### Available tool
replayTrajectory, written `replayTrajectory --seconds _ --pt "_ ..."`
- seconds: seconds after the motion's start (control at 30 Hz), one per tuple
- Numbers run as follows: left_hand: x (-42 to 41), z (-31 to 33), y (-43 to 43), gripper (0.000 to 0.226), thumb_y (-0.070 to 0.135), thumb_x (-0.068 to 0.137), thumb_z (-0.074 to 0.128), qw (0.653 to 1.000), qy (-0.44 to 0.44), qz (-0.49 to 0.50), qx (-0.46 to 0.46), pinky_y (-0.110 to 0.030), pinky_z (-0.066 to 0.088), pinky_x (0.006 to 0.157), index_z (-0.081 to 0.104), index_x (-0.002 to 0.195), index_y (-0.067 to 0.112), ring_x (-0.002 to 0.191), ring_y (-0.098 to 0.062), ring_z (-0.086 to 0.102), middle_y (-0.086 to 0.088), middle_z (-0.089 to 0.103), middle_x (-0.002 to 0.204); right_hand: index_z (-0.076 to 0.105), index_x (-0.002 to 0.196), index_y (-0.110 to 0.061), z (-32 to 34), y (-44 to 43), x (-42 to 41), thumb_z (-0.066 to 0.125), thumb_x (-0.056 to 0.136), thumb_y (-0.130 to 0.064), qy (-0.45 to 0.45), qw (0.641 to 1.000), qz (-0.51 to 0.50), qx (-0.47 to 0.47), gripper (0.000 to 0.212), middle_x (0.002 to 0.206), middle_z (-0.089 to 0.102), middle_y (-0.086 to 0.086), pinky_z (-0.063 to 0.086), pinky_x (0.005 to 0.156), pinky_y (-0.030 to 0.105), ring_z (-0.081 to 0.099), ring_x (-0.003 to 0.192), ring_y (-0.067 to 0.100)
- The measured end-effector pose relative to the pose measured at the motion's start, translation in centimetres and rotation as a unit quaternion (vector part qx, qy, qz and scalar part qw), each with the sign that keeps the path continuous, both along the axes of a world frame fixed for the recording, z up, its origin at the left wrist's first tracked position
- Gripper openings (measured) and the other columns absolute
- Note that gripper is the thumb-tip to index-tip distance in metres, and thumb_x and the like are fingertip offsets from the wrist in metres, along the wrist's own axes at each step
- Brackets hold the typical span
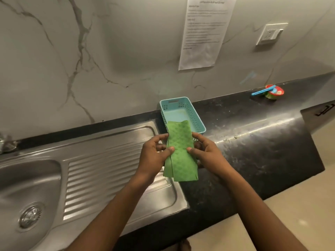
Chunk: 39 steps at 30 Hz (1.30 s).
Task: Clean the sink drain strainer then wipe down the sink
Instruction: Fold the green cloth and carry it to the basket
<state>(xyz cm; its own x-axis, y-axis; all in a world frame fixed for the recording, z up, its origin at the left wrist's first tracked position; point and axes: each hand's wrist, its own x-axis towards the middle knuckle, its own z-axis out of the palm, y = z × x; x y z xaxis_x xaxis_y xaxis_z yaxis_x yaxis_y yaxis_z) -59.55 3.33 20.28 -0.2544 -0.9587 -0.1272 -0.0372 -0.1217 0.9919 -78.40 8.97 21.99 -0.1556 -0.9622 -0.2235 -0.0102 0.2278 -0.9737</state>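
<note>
A folded green cloth (180, 153) is held up between both hands, above the right end of the steel drainboard (112, 160). My left hand (155, 154) pinches its left edge and my right hand (204, 153) pinches its right edge, thumbs on top. The steel sink bowl (27, 178) lies at the lower left. Its round metal drain strainer (30, 215) sits in the bottom of the bowl, far to the left of both hands.
A light blue perforated plastic basket (192, 113) stands on the black counter (253, 142) right behind the cloth. A small colourful tub with a blue tool (272, 91) sits far right. A paper notice (204, 31) and a wall socket (271, 34) are on the marble wall.
</note>
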Motion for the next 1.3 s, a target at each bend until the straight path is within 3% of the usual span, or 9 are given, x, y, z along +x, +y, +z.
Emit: replayTrajectory --seconds 0.2,0.3,0.4,0.63,0.8,0.93,1.1,1.2,1.3 --pt "-5.0 0.1 -4.3 0.050 0.005 0.092 0.076 0.999 -0.045 0.002 0.018 -0.045 0.067 0.071 0.061 0.139 0.015 0.091 -0.029 0.080 -0.017 0.078 0.102 0.064 0.117 -0.042 0.1 -5.8 -5.4 0.057 0.100 0.005 0.020 0.999 0.024 0.016 0.051 0.105 0.081 0.002 0.064 0.065 0.038 0.079 0.093 0.018" --pt "-6.4 0.0 -6.7 0.056 0.004 0.092 0.076 0.998 -0.054 0.011 0.033 -0.049 0.066 0.081 0.057 0.144 0.014 0.100 -0.030 0.078 -0.017 0.075 0.110 0.064 0.122 -0.035 -0.5 -9.5 -7.1 0.055 0.098 0.010 0.006 0.999 0.026 0.028 0.052 0.105 0.081 0.004 0.063 0.069 0.034 0.079 0.094 0.018" --pt "-7.7 -0.1 -8.5 0.064 0.001 0.092 0.075 0.997 -0.054 0.027 0.058 -0.054 0.063 0.092 0.050 0.150 0.012 0.116 -0.033 0.071 -0.017 0.068 0.127 0.065 0.126 -0.031 -1.4 -12.9 -8.4 0.053 0.097 0.012 -0.001 0.999 0.019 0.040 0.053 0.097 0.081 0.001 0.060 0.061 0.028 0.079 0.085 0.014" --pt "-9.0 -0.4 -12.0 0.056 0.008 0.096 0.072 0.991 -0.092 0.071 0.059 -0.052 0.058 0.103 0.053 0.149 0.011 0.128 -0.028 0.062 -0.012 0.061 0.142 0.064 0.136 -0.024 -3.5 -20.1 -8.9 0.049 0.096 0.010 0.020 0.996 0.023 0.087 0.054 0.108 0.077 0.008 0.061 0.062 0.037 0.076 0.090 0.028" --pt "-8.7 -0.9 -12.4 0.054 0.009 0.096 0.072 0.987 -0.110 0.108 0.054 -0.053 0.054 0.108 0.055 0.148 0.009 0.130 -0.027 0.063 -0.014 0.063 0.142 0.060 0.140 -0.023 -5.1 -23.7 -8.3 0.043 0.095 0.009 0.074 0.991 0.054 0.094 0.058 0.106 0.074 0.007 0.064 0.071 0.043 0.074 0.091 0.028" --pt "-8.1 -1.4 -11.9 0.044 0.010 0.095 0.073 0.985 -0.110 0.124 0.050 -0.051 0.055 0.107 0.062 0.137 0.015 0.121 -0.020 0.066 -0.006 0.068 0.131 0.058 0.143 -0.018 -6.3 -25.0 -7.8 0.039 0.095 0.009 0.123 0.988 0.057 0.073 0.058 0.115 0.072 0.013 0.061 0.073 0.037 0.069 0.087 0.020" --pt "-7.3 -1.3 -10.9 0.046 0.013 0.095 0.073 0.986 -0.123 0.103 0.042 -0.051 0.056 0.105 0.060 0.139 0.012 0.123 -0.026 0.066 -0.006 0.067 0.126 0.049 0.148 -0.015 -8.2 -24.7 -7.9 0.040 0.095 0.003 0.241 0.959 0.074 0.132 0.057 0.129 0.063 0.022 0.060 0.090 0.055 0.066 0.108 0.041" --pt "-6.8 -0.9 -10.3 0.050 0.018 0.096 0.074 0.984 -0.141 0.098 0.043 -0.050 0.055 0.106 0.058 0.143 0.013 0.121 -0.021 0.066 -0.005 0.066 0.130 0.048 0.143 -0.006 -7.8 -24.4 -7.8 0.048 0.095 -0.003 0.309 0.937 0.084 0.142 0.048 0.129 0.062 0.023 0.056 0.097 0.052 0.063 0.112 0.040" --pt "-6.3 -0.3 -9.6 0.050 0.019 0.097 0.073 0.984 -0.144 0.096 0.042 -0.051 0.053 0.109 0.058 0.144 0.013 0.123 -0.020 0.064 -0.005 0.066 0.132 0.049 0.138 -0.003 -7.4 -24.3 -7.6 0.051 0.094 -0.008 0.354 0.918 0.109 0.143 0.044 0.125 0.060 0.020 0.055 0.094 0.045 0.059 0.103 0.034"
